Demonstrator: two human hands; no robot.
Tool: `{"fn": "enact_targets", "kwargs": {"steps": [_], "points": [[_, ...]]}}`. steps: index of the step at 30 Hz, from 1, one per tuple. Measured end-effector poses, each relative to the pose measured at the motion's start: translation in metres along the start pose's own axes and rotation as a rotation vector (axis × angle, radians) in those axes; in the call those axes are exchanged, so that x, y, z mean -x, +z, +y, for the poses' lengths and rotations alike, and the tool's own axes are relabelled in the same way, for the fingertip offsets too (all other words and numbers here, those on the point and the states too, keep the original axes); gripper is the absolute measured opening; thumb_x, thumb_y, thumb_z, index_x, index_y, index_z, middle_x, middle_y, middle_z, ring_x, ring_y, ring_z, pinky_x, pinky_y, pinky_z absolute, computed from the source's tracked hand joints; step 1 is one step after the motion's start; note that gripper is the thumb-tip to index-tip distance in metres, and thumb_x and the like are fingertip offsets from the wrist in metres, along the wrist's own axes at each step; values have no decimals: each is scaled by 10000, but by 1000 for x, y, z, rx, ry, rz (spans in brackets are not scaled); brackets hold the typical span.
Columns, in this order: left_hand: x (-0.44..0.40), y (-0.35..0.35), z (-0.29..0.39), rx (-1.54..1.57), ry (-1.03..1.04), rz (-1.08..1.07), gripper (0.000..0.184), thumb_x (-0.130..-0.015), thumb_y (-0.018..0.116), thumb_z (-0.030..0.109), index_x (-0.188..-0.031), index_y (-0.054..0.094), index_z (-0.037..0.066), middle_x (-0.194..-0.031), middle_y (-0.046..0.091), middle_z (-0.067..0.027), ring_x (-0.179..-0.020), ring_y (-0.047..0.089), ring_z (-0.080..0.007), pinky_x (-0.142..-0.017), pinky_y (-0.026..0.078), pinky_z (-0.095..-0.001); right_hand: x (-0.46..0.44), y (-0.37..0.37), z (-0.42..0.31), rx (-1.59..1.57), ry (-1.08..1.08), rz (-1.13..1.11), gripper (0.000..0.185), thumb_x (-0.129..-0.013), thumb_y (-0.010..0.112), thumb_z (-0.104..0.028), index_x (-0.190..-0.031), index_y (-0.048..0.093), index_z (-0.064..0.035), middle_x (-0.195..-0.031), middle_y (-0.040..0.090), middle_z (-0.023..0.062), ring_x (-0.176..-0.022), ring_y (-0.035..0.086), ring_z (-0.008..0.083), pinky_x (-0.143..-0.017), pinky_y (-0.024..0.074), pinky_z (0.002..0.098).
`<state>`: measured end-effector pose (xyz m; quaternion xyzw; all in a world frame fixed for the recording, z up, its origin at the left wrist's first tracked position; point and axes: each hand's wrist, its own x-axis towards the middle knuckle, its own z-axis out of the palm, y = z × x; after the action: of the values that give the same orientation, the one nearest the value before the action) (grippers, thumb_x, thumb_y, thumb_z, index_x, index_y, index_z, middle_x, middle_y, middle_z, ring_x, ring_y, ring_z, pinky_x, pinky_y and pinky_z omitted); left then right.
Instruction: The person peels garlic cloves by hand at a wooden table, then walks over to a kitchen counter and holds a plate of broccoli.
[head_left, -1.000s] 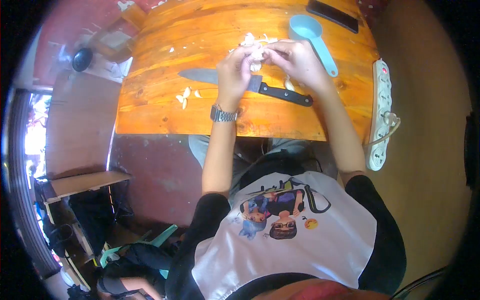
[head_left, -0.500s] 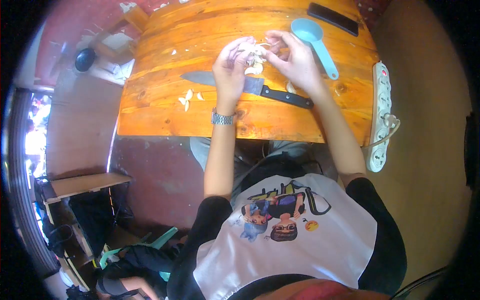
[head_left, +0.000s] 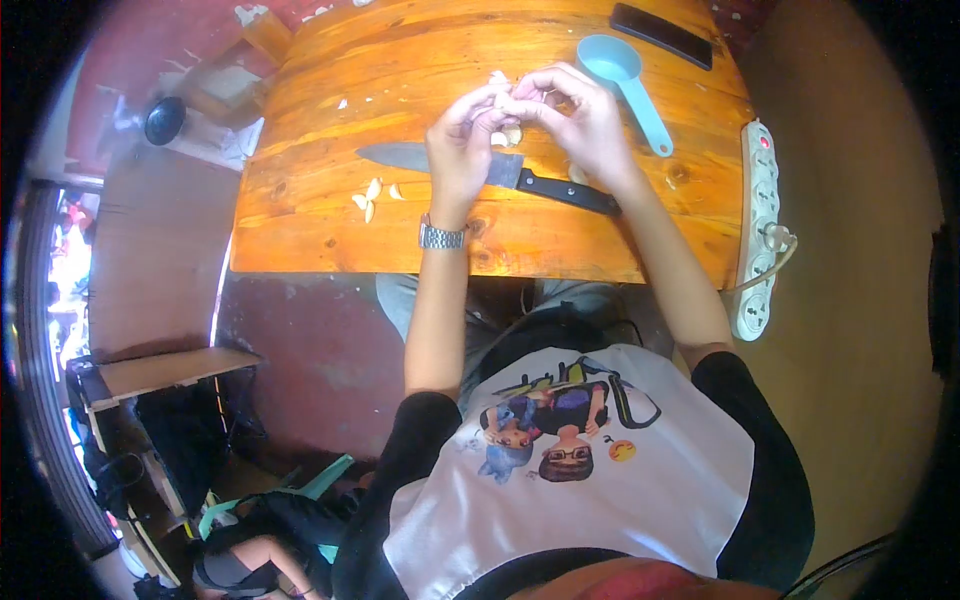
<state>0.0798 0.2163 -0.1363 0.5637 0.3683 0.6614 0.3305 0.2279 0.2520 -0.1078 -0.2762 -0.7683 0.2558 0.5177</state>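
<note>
Both hands meet above the wooden table (head_left: 320, 200), closed around garlic (head_left: 500, 88). My left hand (head_left: 464, 150), with a metal watch at the wrist, holds the garlic in its fingers. My right hand (head_left: 585, 125) pinches at the same garlic from the other side; its fingertips partly cover it. Just below the hands lie loose garlic pieces (head_left: 508, 136), partly hidden. A kitchen knife (head_left: 565, 190) lies under my left wrist, blade to the left and black handle to the right. Several peeled garlic cloves (head_left: 370, 200) rest left of it.
A light-blue scoop (head_left: 650, 118) lies right of my hands, with a black phone (head_left: 660, 36) beyond it. A white power strip (head_left: 757, 230) with a plug in it runs along the right table edge. Another person's arm (head_left: 265, 552) shows at lower left.
My right hand has moved left, its fingers now closing on the garlic beside my left fingers. The other person's arm at lower left has shifted. The view has moved slightly.
</note>
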Motion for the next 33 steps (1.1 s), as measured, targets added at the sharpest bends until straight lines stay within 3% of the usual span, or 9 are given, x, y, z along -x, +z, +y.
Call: {"fn": "enact_targets", "kwargs": {"steps": [9, 15, 18, 21, 24, 27, 30, 33], "points": [[1, 0, 1, -137, 29, -1, 204, -864, 498, 10, -1030, 613, -21, -914, 642, -88, -788, 622, -135, -700, 500, -239, -2, -5, 0, 7, -16, -58, 151, -728, 669, -123, -862, 649, -56, -853, 637, 55, -651, 557, 128, -604, 458, 239], [1, -1, -4, -143, 53, 14, 203, -869, 513, 31, -1043, 607, -18, -901, 641, -82, -787, 618, -128, -693, 498, -233, -2, -6, -6, 51, -18, -87, 143, -721, 667, -48, -841, 612, 7, -809, 606, 62, -705, 548, 131, -657, 449, 243], [-1, 2, 1, 43, 6, 83, 222, -875, 527, 56, -1072, 585, -28, -922, 638, -82, -784, 614, -126, -680, 500, -236, 0, -4, -9, 68, -108, -67, 131, -738, 651, -40, -851, 604, 7, -830, 599, 78, -719, 552, 154, -664, 449, 247], [-3, -1, 9, 139, -9, 84, 243, -881, 531, 78, -1090, 561, -41, -953, 631, -88, -776, 604, -121, -674, 499, -236, -1, -2, -5, 111, -210, -72, 97, -776, 580, -60, -867, 596, -32, -861, 595, 117, -785, 596, 260, -698, 479, 313], [-4, -4, 6, 271, -53, 51, 245, -862, 545, 49, -1089, 553, -41, -986, 615, -96, -878, 583, -133, -773, 476, -260, 0, -2, -4, 110, -167, -63, 133, -754, 635, -41, -868, 582, 3, -821, 573, 87, -727, 555, 177, -664, 451, 259], [-5, -7, 0, 273, -76, 63, 260, -866, 538, 49, -1111, 535, -38, -989, 609, -96, -863, 576, -132, -770, 466, -257, 1, -3, 3, 176, -68, -89, 159, -775, 632, -70, -906, 571, -6, -829, 563, 85, -724, 552, 169, -652, 450, 257], [-6, -9, 0, 278, -111, 7, 253, -869, 530, 44, -1108, 535, -36, -968, 609, -86, -822, 574, -126, -744, 468, -255, 2, -1, 1, 103, 15, -106, 182, -785, 598, -109, -948, 569, -31, -880, 586, 101, -764, 584, 216, -659, 477, 301], [-6, -2, 8, 265, -127, 42, 244, -865, 530, 36, -1098, 539, -35, -960, 606, -84, -808, 575, -124, -730, 476, -254, 2, 2, -8, -19, 130, -73, 227, -798, 609, -138, -997, 567, -37, -916, 585, 87, -796, 585, 177, -670, 481, 289]]}}
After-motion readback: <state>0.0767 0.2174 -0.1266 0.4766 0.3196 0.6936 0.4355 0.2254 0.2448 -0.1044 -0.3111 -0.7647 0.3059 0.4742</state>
